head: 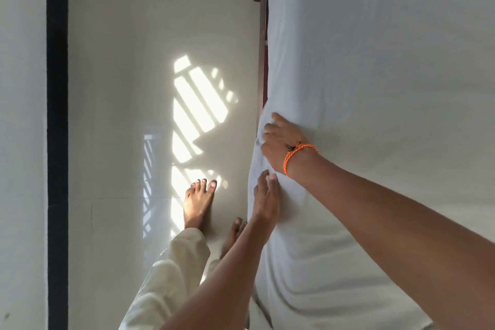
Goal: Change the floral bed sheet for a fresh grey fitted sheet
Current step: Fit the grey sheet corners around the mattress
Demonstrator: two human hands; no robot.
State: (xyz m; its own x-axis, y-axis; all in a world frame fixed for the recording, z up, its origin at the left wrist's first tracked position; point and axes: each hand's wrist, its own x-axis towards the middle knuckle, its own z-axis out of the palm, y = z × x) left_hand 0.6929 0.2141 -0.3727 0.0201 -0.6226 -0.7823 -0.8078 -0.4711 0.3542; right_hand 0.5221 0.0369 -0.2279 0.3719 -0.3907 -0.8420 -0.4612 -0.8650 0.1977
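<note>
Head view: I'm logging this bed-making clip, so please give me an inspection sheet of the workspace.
Surface: mattress covered by the pale grey fabric fitted sheet, mildly wrinkled near the edge.
Job's things: grey sheet on the bed; floral sheet not seen.
Clutter: nothing seen.
Grippers: right hand, wearing an orange braided wristband, grips the sheet's edge; left hand presses straight fingers on the sheet below it.
Cables: nothing seen.
Surroundings: glossy beige tiled floor with barred sunlight patch, black skirting strip, dark brown wooden bed frame, bare feet.
</note>
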